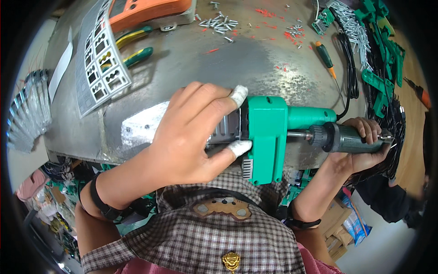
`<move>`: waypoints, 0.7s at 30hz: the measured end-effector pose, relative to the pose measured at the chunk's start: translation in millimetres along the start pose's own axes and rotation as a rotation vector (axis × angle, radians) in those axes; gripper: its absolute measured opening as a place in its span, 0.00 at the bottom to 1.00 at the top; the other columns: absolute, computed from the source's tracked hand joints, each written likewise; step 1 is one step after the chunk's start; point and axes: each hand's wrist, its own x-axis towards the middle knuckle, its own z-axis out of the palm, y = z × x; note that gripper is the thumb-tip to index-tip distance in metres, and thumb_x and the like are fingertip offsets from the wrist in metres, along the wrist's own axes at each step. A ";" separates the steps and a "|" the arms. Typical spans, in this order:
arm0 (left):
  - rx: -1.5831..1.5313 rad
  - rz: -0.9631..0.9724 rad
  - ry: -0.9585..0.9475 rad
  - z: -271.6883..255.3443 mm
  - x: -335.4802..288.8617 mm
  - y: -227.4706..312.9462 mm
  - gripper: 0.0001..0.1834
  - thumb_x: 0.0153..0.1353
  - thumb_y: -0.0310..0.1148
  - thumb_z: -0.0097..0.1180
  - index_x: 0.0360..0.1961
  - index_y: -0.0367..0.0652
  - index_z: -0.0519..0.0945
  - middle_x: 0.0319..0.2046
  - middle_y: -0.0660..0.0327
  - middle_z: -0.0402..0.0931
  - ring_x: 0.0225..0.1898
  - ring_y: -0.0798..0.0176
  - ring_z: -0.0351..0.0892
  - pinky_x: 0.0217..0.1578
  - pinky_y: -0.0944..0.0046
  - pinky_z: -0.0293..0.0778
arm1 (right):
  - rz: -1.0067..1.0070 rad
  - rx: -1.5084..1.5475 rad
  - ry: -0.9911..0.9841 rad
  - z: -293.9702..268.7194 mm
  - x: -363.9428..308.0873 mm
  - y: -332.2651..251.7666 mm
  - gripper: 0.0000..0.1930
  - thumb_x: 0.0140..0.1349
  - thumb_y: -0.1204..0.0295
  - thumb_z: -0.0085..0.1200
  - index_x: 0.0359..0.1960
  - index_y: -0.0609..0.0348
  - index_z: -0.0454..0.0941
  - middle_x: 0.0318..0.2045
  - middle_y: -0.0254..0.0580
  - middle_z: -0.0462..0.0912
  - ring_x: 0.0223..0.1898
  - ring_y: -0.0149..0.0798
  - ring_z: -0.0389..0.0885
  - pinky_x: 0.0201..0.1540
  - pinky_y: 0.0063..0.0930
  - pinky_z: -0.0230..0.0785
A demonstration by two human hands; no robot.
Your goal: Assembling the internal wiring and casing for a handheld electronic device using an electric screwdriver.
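Note:
A pipe welder with a green plastic housing (267, 137) lies across the metal bench near my body. Its silver heating plate (140, 128) points left, and its round green handle (310, 117) points right, with a black cord at the end. My left hand (189, 132) grips it where the metal part meets the housing; white wraps cover the thumb tip and one fingertip. From the right, my right hand (365, 137) holds a dark power screwdriver (349, 138) level, fingers wrapped round its body. The screwdriver's shaft reaches the housing's right side, below the handle; its tip is hidden.
Loose screws (221, 23) and small red bits lie at the back. A hand screwdriver (325, 57) rests at right, near the black cord (349, 68), a screw pile (351, 29) and green housing parts (381, 89). Green-handled pliers (138, 56) and a printed sheet (98, 68) lie left.

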 end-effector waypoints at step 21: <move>0.585 0.186 -0.067 -96.9 13.8 54.6 0.33 0.40 0.27 0.70 0.53 0.42 0.76 0.41 0.58 0.74 0.40 0.51 0.79 0.39 0.55 0.73 | -0.025 -2.686 -0.243 41.4 17.2 -78.1 0.43 0.51 0.74 0.71 0.71 0.54 0.64 0.62 0.54 0.76 0.64 0.51 0.73 0.66 0.41 0.65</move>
